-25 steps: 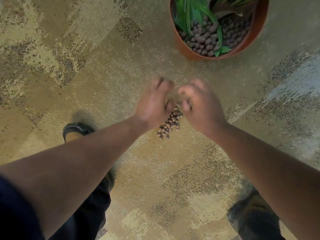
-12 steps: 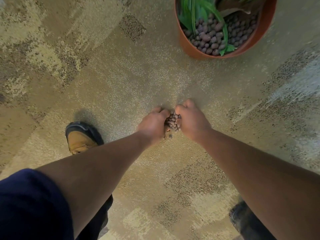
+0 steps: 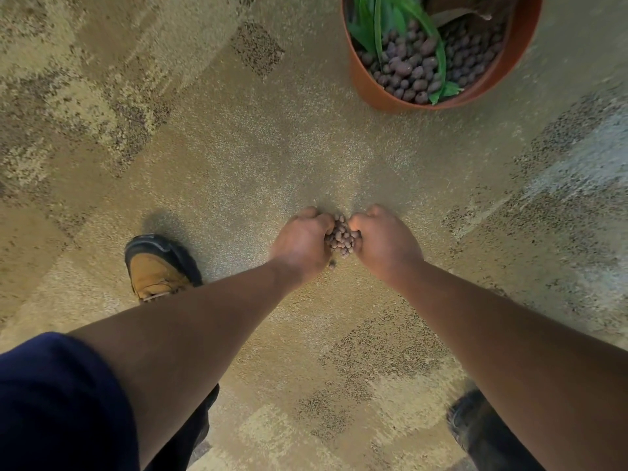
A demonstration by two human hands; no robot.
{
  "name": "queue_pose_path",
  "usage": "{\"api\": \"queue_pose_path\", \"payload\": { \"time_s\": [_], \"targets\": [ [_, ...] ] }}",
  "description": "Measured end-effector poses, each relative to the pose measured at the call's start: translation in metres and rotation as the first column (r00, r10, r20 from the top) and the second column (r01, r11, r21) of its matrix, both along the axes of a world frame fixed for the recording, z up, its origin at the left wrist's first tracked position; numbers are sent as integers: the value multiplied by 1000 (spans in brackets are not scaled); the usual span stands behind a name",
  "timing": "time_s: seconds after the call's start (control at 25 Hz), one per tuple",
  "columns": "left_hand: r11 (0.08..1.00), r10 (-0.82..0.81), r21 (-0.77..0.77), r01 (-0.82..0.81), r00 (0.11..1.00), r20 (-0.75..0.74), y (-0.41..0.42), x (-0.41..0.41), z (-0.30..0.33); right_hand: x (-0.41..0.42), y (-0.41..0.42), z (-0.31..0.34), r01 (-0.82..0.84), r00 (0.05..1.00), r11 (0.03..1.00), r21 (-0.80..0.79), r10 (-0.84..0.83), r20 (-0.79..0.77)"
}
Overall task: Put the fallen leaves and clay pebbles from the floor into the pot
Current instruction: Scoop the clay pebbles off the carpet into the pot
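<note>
A small heap of brown clay pebbles point(image 3: 341, 236) lies on the carpet in the middle of the view. My left hand point(image 3: 300, 243) and my right hand point(image 3: 385, 241) flank it, fingers curled inward and cupping the heap from both sides. One loose pebble point(image 3: 332, 264) sits just below the heap. The terracotta pot point(image 3: 377, 91) stands at the upper right, filled with clay pebbles and green leaves point(image 3: 438, 52). No fallen leaves show on the floor.
The floor is patterned beige and brown carpet point(image 3: 204, 147). My left shoe point(image 3: 156, 266), tan with a black toe, stands left of the hands. My right shoe point(image 3: 482, 433) is at the bottom right, partly hidden by my forearm.
Both hands came down from above the carpet and closed in around the pebble heap, gathering it tighter between them. The camera moved a little closer to the floor.
</note>
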State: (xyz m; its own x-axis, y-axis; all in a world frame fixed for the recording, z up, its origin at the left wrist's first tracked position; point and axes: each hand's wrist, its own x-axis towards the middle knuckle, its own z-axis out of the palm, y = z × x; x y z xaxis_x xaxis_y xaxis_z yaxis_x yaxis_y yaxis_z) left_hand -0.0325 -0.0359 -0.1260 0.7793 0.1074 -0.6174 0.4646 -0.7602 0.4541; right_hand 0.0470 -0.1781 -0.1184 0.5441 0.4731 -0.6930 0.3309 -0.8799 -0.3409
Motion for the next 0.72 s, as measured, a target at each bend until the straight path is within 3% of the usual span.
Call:
{"api": "queue_pose_path", "payload": {
  "time_s": [0.16,0.44,0.64,0.72],
  "targets": [
    [998,-23,51,23,1000,-5,5,-2,3,-5,1,1,17,1000,1000,-25,-17,-2],
    [999,40,-25,-39,999,33,16,-1,2,-6,-14,-5,95,995,995,42,-94,-23],
    [975,171,-143,-168,985,9,21,8,3,-8,-18,-6,325,943,931,164,-307,-125],
    [962,218,-177,-208,975,42,23,17,8,-7,-18,-5,466,879,871,156,-435,-198]
  ]
}}
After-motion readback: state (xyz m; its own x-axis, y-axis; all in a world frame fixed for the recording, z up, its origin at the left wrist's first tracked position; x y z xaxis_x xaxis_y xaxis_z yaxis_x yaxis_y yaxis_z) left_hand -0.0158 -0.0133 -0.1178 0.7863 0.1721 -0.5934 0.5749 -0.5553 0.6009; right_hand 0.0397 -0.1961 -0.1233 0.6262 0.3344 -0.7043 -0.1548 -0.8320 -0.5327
